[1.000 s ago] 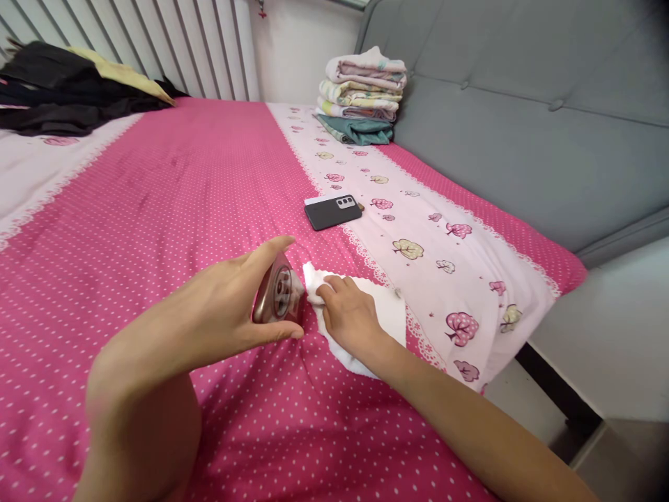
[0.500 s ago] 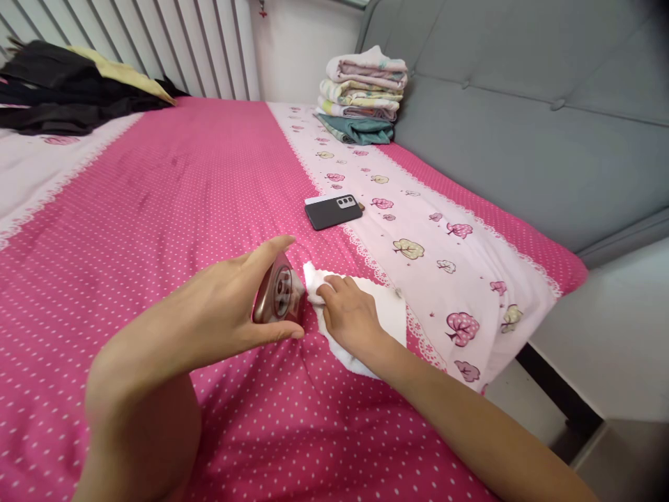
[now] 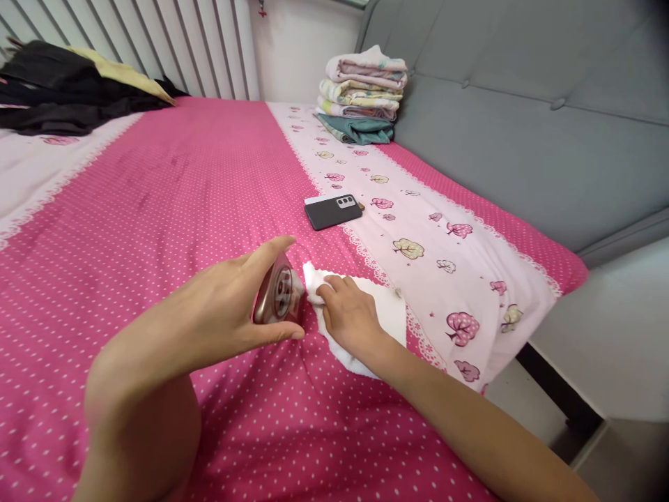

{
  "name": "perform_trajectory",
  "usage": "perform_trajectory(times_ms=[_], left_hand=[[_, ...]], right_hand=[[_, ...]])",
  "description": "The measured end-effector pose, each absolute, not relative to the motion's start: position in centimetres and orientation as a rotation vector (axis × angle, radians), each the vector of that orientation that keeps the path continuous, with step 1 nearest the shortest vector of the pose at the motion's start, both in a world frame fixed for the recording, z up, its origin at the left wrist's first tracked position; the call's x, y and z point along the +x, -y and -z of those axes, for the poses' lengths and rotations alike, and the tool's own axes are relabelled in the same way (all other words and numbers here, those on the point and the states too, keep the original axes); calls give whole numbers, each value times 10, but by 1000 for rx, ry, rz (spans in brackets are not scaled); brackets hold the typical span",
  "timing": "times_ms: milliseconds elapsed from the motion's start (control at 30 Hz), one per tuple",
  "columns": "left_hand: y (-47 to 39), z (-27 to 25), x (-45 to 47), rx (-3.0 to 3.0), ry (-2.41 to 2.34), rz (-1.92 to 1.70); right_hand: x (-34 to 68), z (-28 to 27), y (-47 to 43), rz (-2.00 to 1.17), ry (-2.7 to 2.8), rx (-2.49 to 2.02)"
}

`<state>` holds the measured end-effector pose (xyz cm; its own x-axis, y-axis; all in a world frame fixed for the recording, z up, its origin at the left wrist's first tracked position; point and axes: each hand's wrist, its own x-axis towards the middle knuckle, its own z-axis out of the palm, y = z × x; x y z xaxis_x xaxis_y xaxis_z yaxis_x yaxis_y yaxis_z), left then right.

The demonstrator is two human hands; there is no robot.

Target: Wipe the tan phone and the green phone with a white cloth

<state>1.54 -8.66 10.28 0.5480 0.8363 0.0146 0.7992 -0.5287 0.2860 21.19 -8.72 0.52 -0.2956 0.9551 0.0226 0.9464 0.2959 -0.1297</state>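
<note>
My left hand point(image 3: 230, 300) grips a rose-gold phone point(image 3: 268, 296) tilted on edge, thumb and fingers along its sides, its round camera ring facing right. Bunched in the curled fingers of my right hand point(image 3: 350, 310) is a white cloth point(image 3: 391, 310), whose rest spreads flat on the bed beneath my wrist. The cloth's gathered tip lies just right of the phone. Beyond both hands a black phone point(image 3: 329, 213) rests face down, with a pale flat item peeking out behind it.
The bed wears a pink dotted sheet point(image 3: 209, 153) with white tree-print bands. Folded cloths point(image 3: 363, 94) are stacked by the grey headboard point(image 3: 496, 111). Dark clothes point(image 3: 57, 87) lie at the far left, before a white radiator point(image 3: 182, 42). The bed's edge drops off at right.
</note>
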Motion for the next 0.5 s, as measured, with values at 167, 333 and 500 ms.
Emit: perform_trajectory(times_ms=[167,333,500], left_hand=[[88,-103,16,2485,-1381,-214],[87,-103,16,2482,-1374,-221],[87,-103,16,2473,-1377,-250]], right_hand=[[212,-5,87,-134,2456,-1802],[212,-5,87,-131,2459,-1804],[211,-6,87,-136,2457,-1809]])
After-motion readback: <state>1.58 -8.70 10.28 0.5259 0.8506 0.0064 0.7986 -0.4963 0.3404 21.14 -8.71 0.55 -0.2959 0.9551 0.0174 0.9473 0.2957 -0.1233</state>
